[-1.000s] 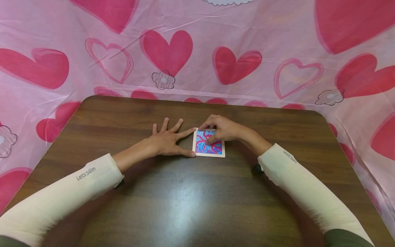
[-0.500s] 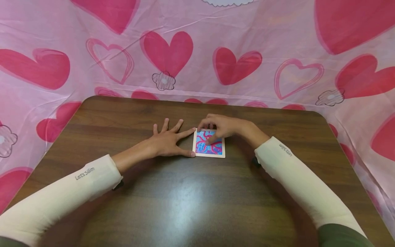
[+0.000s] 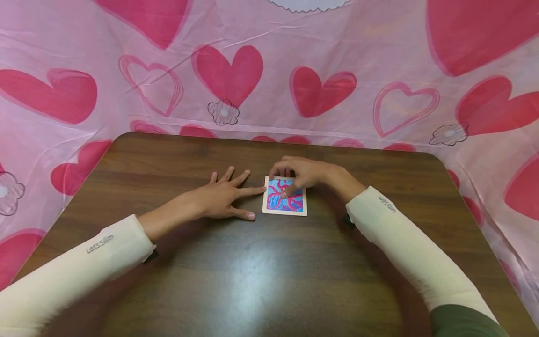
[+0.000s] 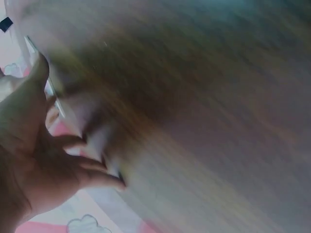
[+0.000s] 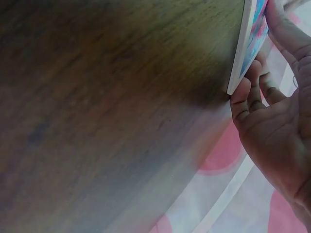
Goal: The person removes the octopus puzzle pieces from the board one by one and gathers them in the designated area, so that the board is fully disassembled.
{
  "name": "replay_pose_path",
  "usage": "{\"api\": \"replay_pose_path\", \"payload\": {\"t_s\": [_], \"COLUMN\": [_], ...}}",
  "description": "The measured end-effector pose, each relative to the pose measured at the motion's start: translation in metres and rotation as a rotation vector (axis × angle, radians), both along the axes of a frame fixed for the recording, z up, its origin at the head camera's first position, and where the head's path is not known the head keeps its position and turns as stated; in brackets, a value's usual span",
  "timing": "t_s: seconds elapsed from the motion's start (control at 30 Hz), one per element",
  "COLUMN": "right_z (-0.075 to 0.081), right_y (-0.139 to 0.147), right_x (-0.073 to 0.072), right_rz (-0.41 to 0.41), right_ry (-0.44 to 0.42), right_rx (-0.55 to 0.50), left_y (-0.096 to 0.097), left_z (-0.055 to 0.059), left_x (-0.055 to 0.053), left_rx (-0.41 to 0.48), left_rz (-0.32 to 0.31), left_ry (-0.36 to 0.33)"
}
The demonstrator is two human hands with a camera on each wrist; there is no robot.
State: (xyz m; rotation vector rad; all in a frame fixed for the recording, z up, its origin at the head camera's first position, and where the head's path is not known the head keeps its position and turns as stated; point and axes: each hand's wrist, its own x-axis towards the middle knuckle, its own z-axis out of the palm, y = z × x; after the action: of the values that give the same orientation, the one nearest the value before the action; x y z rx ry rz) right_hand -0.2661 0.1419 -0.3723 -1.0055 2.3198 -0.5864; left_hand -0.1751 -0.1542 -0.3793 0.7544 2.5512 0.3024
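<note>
A: Since the earlier frame, the left hand [image 3: 219, 199] has drawn back from the square picture board [image 3: 288, 203]. Its thumb has left the near left corner, and its index finger has shifted from the far left corner partway down the left edge.

B: Has the right hand [image 3: 306, 172] changed too?

A: Barely. Its thumb lies on the picture, and its bent fingers reach the board's far edge. Whether they pinch it or merely rest there, nobody can tell.

B: So the hands are apart from each other?

A: Yes. The left one is spread, fingers straight, only the index fingertip seeming to touch the edge; the right one is over the board.

B: And the board itself?

A: It lies flat on the counter [image 3: 252, 267], much where it was. The left hand's bracing seems to be loosening, leaving the right hand as the main contact.
</note>
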Motion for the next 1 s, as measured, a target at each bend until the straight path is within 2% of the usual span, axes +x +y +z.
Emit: {"api": "replay_pose_path", "payload": {"t_s": [0.13, 0.27, 0.5, 0.7, 1.0], "right_z": [-0.001, -0.001, 0.003, 0.003, 0.0], "right_y": [-0.001, -0.002, -0.006, -0.01, -0.012], "right_x": [-0.003, -0.006, -0.011, -0.012, -0.014], "right_rz": [0.022, 0.046, 0.094, 0.068, 0.104], "right_ry": [0.001, -0.014, -0.017, -0.01, 0.029], "right_rx": [0.006, 0.013, 0.048, 0.091, 0.076], "left_y": [-0.008, -0.011, -0.008, -0.007, -0.009], "left_z": [0.002, 0.003, 0.004, 0.008, 0.011], "left_x": [0.002, 0.004, 0.001, 0.0, 0.0], "left_rx": [-0.016, -0.033, -0.049, -0.067, -0.078], "left_rz": [-0.099, -0.146, -0.152, -0.146, -0.147], "left_ry": [-0.006, -0.009, -0.015, -0.036, -0.044]}}
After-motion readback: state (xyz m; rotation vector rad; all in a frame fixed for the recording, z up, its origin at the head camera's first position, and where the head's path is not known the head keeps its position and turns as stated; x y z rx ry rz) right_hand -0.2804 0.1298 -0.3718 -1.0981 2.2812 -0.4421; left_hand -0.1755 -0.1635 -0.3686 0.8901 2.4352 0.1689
